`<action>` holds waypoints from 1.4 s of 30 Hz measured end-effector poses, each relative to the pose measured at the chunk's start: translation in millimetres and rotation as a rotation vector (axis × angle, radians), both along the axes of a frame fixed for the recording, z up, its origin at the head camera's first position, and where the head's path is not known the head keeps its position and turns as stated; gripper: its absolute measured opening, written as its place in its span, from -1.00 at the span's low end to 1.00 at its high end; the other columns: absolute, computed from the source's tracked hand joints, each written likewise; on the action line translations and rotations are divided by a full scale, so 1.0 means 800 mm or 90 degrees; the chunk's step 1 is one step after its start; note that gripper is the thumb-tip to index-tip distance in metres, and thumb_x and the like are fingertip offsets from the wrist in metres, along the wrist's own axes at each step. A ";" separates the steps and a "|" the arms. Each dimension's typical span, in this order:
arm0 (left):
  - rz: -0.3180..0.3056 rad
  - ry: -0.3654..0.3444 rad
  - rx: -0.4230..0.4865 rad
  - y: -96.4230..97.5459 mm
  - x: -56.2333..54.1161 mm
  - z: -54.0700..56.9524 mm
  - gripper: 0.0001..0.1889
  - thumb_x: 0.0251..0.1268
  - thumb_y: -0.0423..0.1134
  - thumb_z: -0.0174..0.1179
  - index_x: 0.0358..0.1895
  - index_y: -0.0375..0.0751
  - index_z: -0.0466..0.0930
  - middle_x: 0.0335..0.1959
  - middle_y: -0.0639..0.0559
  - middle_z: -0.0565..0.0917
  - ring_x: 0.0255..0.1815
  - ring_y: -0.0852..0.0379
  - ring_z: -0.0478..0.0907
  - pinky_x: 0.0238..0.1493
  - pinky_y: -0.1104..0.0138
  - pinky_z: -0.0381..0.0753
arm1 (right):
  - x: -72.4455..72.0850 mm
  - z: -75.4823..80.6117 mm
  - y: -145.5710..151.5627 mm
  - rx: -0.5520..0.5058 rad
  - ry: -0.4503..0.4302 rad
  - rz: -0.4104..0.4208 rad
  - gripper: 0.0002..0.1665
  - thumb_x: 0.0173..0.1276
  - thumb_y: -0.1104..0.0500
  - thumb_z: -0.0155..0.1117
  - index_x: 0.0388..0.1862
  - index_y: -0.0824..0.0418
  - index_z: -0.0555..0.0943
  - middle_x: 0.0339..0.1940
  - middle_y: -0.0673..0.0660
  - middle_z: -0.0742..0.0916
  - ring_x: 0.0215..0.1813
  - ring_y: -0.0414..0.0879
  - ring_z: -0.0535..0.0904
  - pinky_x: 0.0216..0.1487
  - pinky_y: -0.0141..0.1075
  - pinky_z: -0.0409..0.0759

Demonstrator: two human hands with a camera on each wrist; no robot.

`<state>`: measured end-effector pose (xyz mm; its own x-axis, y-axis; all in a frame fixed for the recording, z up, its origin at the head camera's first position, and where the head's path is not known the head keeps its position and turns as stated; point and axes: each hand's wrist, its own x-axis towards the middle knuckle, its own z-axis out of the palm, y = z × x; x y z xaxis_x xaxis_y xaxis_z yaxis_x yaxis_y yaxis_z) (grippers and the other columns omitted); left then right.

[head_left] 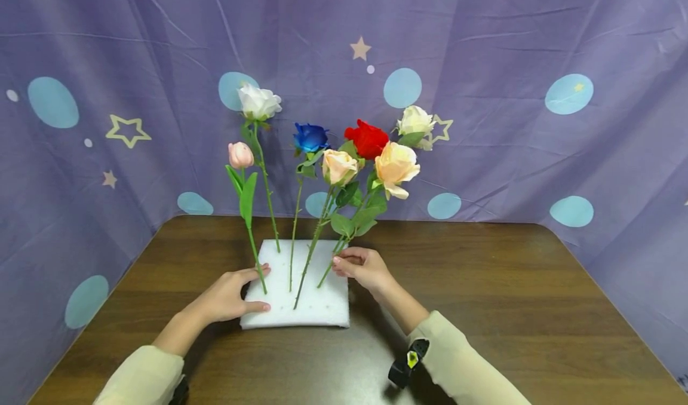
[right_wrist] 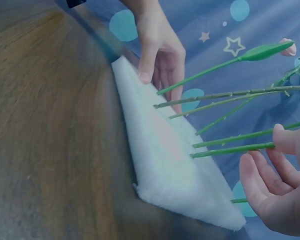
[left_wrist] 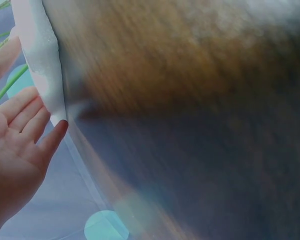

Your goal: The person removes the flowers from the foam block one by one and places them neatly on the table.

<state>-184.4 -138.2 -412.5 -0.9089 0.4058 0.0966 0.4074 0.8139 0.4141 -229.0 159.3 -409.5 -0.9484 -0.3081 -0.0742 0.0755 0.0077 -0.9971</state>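
Note:
A white foam block point(head_left: 328, 315) lies on the table with several artificial flowers standing in it. My left hand point(head_left: 226, 297) rests on the block's left side, fingers and thumb spread and fairly straight, beside the stem of a pink tulip point(head_left: 240, 155). At the block's right side my right hand point(head_left: 368, 267) pinches a green rose stem point(right_wrist: 225, 151) between thumb and fingers. That stem rises toward the red rose point(head_left: 367, 139), the large peach rose point(head_left: 396, 169) and the cream rose point(head_left: 415, 121); leaves hide which one it carries.
A white rose point(head_left: 259, 101) stands tallest at the back left of the block. A blue rose point(head_left: 310, 137) and a small peach rose point(head_left: 340, 166) rise from its middle. Behind the brown wooden table point(head_left: 484, 297) hangs a purple curtain point(head_left: 494, 46).

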 end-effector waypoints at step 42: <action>-0.007 0.006 -0.007 0.001 0.001 0.000 -0.22 -0.02 0.07 0.43 0.25 -0.32 0.48 0.30 -0.25 0.50 0.29 -0.30 0.45 0.26 -0.12 0.47 | 0.011 0.037 0.002 -0.114 0.073 -0.088 -0.70 0.07 0.51 0.35 -0.17 0.61 0.57 -0.21 0.36 0.76 -0.28 -0.22 0.77 0.01 -0.28 0.72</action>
<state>-183.6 -137.5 -412.3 -0.9033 0.4171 0.1005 0.4204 0.8134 0.4020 -220.0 160.6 -380.1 -0.9815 -0.1735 0.0809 -0.0507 -0.1723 -0.9837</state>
